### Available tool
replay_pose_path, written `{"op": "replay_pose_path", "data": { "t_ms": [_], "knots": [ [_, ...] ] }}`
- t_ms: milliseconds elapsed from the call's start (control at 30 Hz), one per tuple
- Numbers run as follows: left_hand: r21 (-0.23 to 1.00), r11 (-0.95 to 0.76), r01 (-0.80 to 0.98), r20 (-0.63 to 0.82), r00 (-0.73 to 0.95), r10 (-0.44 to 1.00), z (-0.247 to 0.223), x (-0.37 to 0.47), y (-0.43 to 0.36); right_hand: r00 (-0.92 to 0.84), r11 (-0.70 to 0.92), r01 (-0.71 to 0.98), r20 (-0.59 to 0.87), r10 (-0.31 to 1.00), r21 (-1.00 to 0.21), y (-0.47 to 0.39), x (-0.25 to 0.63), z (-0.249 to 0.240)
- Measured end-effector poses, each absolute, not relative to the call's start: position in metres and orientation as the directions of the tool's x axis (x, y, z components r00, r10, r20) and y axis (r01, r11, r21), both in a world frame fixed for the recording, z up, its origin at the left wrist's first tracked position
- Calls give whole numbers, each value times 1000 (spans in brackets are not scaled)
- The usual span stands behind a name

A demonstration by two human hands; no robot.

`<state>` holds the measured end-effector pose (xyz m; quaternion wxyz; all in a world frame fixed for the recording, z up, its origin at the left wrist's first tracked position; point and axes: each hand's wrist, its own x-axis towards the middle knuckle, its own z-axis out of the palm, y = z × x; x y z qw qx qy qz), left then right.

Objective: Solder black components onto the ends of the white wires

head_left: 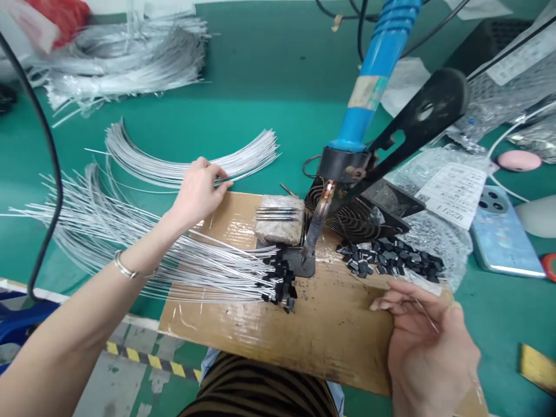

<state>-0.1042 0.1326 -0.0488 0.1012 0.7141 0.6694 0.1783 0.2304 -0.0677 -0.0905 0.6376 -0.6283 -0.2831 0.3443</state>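
Our right hand (434, 350) is sitting half curled, palm turned up, its fingers holding a thin metal strand (428, 316) near small black parts (393, 258). Our left hand (200, 191) is resting palm down at a white wire bundle (150, 157) lying on the green table (269, 116), thumb and forefinger nearly meeting; whether they are gripping a wire, we cannot tell. Our left forearm (102, 307) is slanting from lower left.
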Motion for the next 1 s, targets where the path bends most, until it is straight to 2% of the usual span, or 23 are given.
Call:
{"op": "replay_pose_path", "data": {
  "t_ms": [267,400,533,833,1000],
  "knots": [
    [449,-133,883,78,109,991,-60,-106,156,599,-38,-68,-71,798,-997,-69,225,-88],
    [513,-147,846,129,93,987,-53,-110,154,589,-48,-61,-75,804,-997,-70,224,-88],
    [638,-168,752,191,57,980,-48,-113,151,597,-54,-61,-80,799,-997,-70,223,-88],
    [872,-96,481,132,-40,990,-38,-101,136,605,-50,-43,-66,794,-998,-71,223,-90],
    [879,-64,472,100,-53,994,-26,-99,122,596,-52,-44,-68,800,-998,-70,223,-88]
  ]
}}
